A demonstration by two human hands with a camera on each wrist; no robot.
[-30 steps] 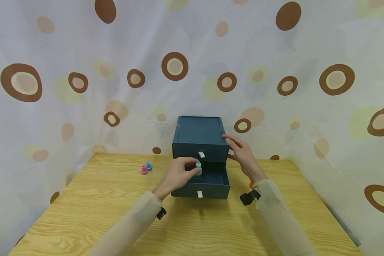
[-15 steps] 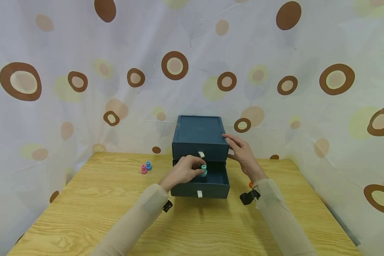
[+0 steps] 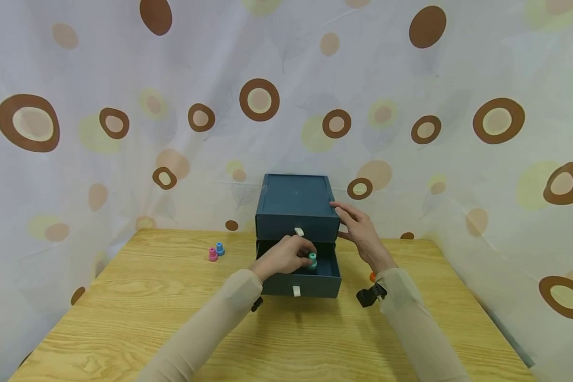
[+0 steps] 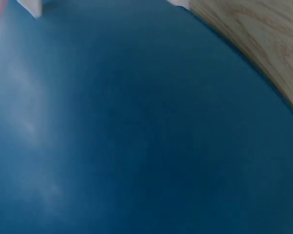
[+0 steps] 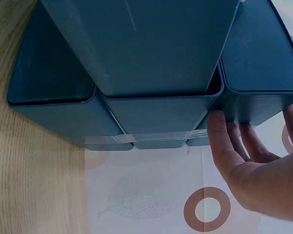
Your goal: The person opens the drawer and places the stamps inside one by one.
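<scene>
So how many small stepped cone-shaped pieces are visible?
3 plainly: a pink piece and a blue piece on the left of the wooden table, and a teal piece held by the left hand. An orange object partly hidden by the beige right sleeve may be another.

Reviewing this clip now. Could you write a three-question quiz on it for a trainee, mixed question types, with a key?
1. Multiple choice: What does the left hand hold at the open drawer?
A) orange piece
B) teal piece
C) nothing

2. True or false: The right hand touches the cabinet.

3. Short answer: Which piece stands beside the blue piece on the table?

Key:
1. B
2. True
3. The pink piece
</scene>
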